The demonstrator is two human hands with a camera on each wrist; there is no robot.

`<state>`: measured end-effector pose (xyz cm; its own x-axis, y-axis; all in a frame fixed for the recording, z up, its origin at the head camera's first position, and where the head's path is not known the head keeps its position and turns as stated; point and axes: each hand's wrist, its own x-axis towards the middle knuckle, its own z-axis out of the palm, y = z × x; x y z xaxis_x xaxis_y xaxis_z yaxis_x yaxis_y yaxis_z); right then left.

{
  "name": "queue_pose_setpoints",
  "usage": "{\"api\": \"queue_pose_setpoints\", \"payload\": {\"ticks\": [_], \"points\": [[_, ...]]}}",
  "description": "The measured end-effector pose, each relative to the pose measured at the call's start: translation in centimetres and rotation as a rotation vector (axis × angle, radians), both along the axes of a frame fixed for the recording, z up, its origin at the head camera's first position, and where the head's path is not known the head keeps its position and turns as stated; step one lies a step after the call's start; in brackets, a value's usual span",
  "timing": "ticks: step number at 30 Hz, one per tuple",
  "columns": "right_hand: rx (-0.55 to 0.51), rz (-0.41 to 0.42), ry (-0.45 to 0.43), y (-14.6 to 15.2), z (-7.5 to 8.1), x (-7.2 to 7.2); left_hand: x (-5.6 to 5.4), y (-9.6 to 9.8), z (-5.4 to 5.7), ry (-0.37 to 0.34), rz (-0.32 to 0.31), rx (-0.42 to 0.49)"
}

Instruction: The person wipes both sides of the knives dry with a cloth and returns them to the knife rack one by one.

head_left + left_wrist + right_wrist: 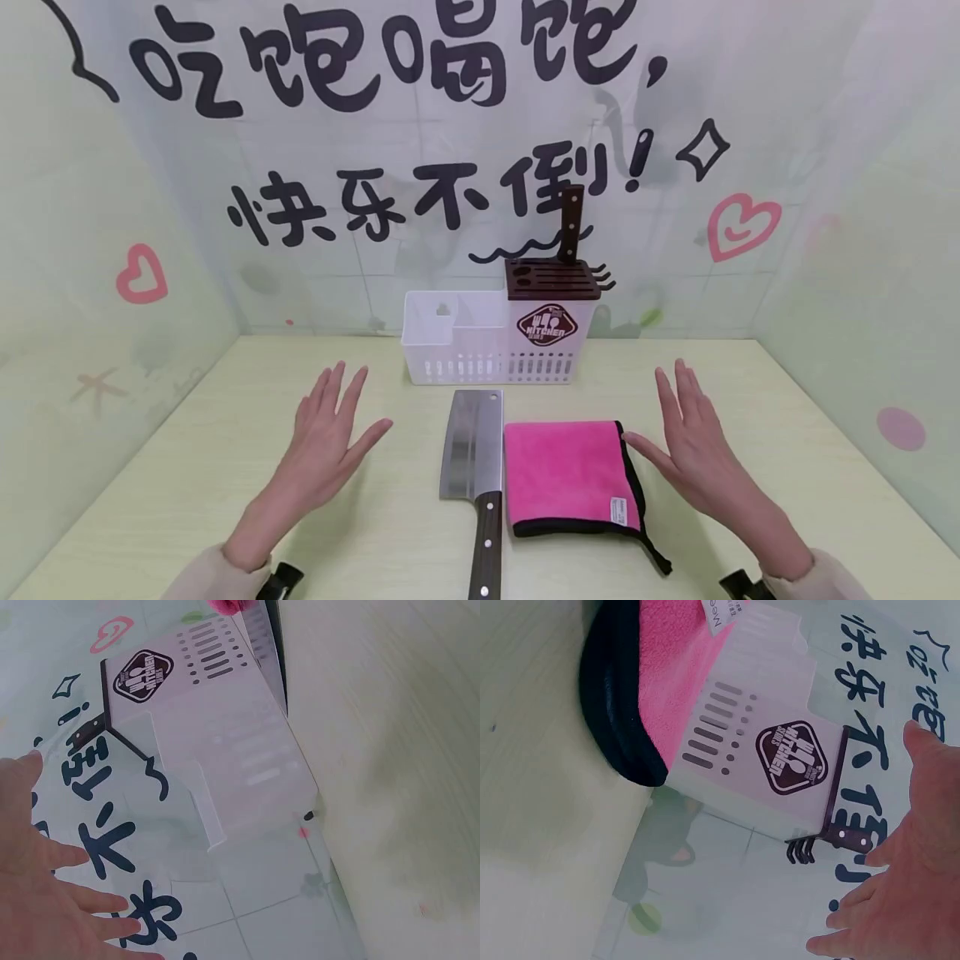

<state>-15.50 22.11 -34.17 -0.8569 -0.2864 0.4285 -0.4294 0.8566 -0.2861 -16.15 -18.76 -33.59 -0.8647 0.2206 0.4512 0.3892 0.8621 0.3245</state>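
Lying flat on the counter [390, 517], a cleaver [472, 446] points its broad steel blade toward twelve o'clock, far from the person, and its dark riveted handle toward six, the cutting edge facing nine. At its three o'clock, just beside the blade, lies a folded pink cloth [566, 471] with black trim; its white label [618, 511] sits near the five o'clock corner, where a black loop [656, 554] trails out.

Both hands are empty and raised above the counter, fingers straight, thumbs spread wide. The left hand [318, 450] is between nine and ten o'clock of the cleaver, well apart from it; the right hand [690, 458] is near the cloth, around its three o'clock.

At the cleaver's twelve stands a white holder [480, 346], its three o'clock half topped by a brown slotted lid [555, 287]. An upright knife handle [572, 221] rises from the lid's one o'clock, and dark hooks [609, 283] jut out at three. Behind, the wall [315, 292] carries big dark lettering [446, 171].
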Motion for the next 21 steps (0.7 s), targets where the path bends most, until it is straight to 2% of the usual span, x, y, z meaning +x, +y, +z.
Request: {"api": "queue_pose_setpoints", "payload": {"ticks": [4,7,21], "points": [[0.0,0.023,0.027,-0.8,0.2,-0.3,-0.3,0.9,0.0,0.13,-0.026,0.045],[0.02,0.044,0.053,-1.5,0.2,-0.5,-0.5,1.8,-0.1,0.181,-0.045,0.07],[0.101,0.18,0.095,-5.8,-0.6,-0.8,-0.6,4.8,-1.9,0.102,-0.067,0.038]]}}
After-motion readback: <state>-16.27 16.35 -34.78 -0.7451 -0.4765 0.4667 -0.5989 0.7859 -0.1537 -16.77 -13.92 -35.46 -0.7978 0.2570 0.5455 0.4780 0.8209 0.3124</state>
